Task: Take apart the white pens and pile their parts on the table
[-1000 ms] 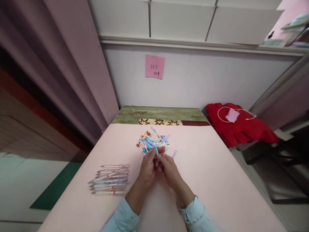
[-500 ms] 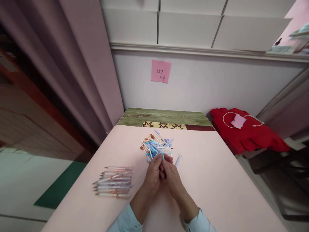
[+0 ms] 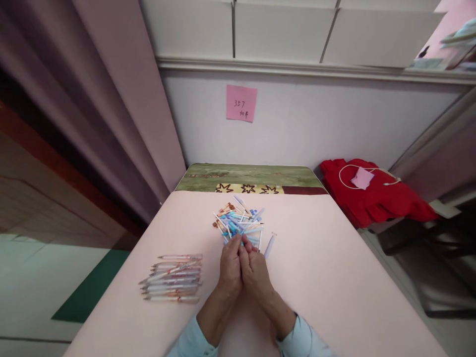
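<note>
Head cam | left hand (image 3: 230, 265) and right hand (image 3: 256, 270) are bunched together, honestly can't tell what's gripped inside | messy pen parts pile (image 3: 235, 218) sits right past them | clear pens (image 3: 173, 286) lie off left

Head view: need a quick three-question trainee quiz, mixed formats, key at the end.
1. True or false: the left hand and right hand are held wide apart.
2. Multiple choice: from the person's side, where do the side-by-side pens lie? A) right of both hands B) left of both hands C) beyond both hands
3. Fill in: the number on the pink note on the wall is ___.

Key: 1 false, they touch; 2 B; 3 357.
</note>
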Demonstrator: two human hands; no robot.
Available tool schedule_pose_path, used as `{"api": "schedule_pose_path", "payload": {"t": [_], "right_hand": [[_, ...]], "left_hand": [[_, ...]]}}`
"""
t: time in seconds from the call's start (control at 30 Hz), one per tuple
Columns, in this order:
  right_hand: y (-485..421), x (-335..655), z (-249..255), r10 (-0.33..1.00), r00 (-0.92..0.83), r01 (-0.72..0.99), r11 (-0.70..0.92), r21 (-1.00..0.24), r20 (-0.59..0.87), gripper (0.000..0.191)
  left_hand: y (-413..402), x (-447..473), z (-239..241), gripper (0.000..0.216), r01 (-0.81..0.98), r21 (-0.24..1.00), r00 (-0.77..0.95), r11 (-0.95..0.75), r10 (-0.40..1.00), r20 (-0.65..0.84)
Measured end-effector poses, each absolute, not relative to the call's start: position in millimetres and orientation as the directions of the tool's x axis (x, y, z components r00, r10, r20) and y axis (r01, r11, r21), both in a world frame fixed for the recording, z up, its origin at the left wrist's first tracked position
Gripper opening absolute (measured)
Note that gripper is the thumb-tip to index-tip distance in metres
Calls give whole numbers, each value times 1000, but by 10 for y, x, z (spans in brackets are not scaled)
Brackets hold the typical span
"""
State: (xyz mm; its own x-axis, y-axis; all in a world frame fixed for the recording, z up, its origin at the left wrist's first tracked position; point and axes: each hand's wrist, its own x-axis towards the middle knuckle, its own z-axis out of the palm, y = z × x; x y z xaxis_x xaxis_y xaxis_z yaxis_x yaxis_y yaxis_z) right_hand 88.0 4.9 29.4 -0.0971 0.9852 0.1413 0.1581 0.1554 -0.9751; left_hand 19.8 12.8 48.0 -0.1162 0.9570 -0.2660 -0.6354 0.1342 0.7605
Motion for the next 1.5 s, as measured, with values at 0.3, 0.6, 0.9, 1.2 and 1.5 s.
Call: {"api": "schedule_pose_path", "payload": {"t": [0.3,0.6,0.9,1.2,1.5], "right_hand": [[128,987,359,889,-383,-621,-448,-643,-250,43],[154,954,363,823,-459,-538,-556,-633,-334,58],[29,882,269,931,-306,-267,-283,-921,-197,48],[85,1018,235,966,-211,-62,-164,-984,-148,50],[322,1559,235,985,63,718,68,-693,162,25]], "left_hand": [[170,165,565,30,-698,649,118,303,942,-314],[182,195,443,23,-799,517,69,308,900,-430],[301,5,470,15,-830,535,-120,157,887,-447],[388,-86,396,14,-828,549,-135,117,907,-398],[458,-315,267,18,11,999,-484,-45,874,44]]}}
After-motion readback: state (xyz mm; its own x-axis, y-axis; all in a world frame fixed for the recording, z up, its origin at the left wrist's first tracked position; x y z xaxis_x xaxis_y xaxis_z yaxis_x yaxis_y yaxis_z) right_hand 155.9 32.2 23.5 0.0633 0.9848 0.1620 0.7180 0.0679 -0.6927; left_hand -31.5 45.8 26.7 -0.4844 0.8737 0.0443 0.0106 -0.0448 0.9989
